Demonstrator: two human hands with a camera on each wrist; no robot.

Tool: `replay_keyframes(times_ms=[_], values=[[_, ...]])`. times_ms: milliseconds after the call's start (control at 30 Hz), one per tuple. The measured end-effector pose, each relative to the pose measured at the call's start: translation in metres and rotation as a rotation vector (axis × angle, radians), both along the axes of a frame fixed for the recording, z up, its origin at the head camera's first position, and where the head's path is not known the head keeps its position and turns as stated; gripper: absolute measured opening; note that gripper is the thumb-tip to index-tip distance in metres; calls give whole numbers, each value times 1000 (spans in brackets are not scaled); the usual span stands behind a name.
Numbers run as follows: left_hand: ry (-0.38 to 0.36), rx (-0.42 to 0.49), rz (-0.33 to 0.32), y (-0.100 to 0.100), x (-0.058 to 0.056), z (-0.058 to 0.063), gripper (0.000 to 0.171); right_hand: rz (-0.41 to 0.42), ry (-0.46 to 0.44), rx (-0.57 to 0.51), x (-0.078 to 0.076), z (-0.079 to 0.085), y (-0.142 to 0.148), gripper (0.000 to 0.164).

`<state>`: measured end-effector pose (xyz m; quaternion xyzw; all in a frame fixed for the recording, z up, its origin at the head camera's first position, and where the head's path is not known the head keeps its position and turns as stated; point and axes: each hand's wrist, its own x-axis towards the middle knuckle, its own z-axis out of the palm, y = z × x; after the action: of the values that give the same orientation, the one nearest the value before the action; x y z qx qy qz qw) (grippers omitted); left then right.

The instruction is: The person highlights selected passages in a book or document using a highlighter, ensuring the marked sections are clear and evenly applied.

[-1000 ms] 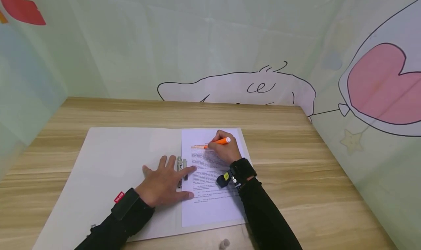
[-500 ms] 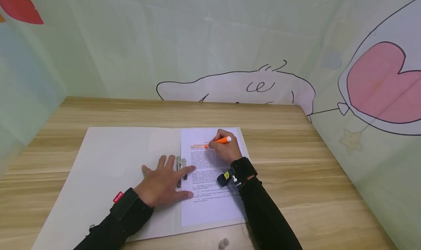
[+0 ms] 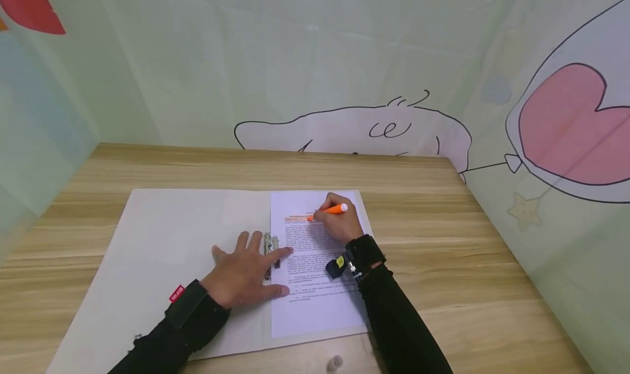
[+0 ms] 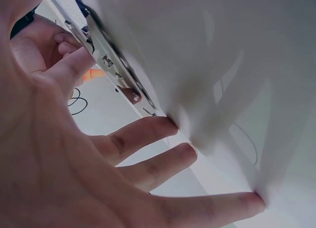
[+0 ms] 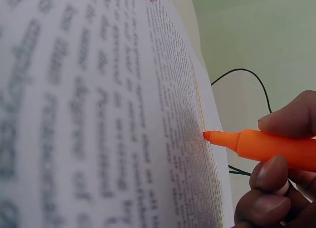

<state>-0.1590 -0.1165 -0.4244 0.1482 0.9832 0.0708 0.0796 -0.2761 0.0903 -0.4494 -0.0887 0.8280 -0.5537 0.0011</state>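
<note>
An orange highlighter (image 5: 276, 148) is pinched in my right hand (image 3: 339, 219), its tip touching the printed sheet (image 3: 315, 319) near the top lines. Orange marking runs along the text left of the tip. The sheet lies on the right half of an opened white folder (image 3: 162, 243). My left hand (image 3: 246, 275) rests spread over the folder's middle, thumb and index finger reaching onto the sheet's left margin. Beside those fingers sits the metal clip (image 3: 268, 248), partly covered by the hand. In the left wrist view, straight fingertips (image 4: 185, 151) touch the folder's white surface.
A small grey cylindrical piece (image 3: 335, 363) stands at the table's near edge, below the folder. The wooden table (image 3: 443, 243) extends to the right of the folder. Printed fabric walls (image 3: 197, 62) enclose the back and both sides.
The highlighter tip has slid slightly to the right along the line, with the right hand moving along. The left hand keeps its place on the folder and sheet.
</note>
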Motion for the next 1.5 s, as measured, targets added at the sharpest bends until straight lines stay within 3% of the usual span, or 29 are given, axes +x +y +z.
replay_keyframes(times_ms=[667, 1500], values=[[-13, -5, -5, 1, 1, 4, 78, -10, 18, 9, 0, 1, 3, 23], [-5, 6, -3, 0, -2, -1, 78, -36, 22, -23, -3, -3, 9, 23]])
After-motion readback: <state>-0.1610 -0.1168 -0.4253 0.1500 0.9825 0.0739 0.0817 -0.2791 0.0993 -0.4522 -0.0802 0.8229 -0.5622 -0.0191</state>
